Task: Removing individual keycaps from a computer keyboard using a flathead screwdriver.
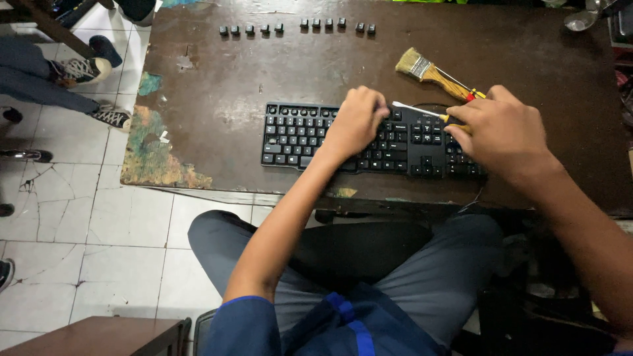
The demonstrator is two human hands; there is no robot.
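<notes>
Worn brown desk [217, 99] over cracked white floor tiles; black keyboard [297, 135] lay at its near edge, under both hands.

The left hand [356, 122] rested curled, fingers bent down, on the middle keys, gripping nothing that could be made out. The right hand [504, 135] was closed around a yellow-handled screwdriver [422, 111], its light shaft lying across the keyboard's upper right part, tip just beside the left hand's fingers. A wooden-handled paintbrush [428, 70] lay on the desk just beyond the right hand. A row of loose black keycaps [297, 27] sat well apart, near the far edge.
</notes>
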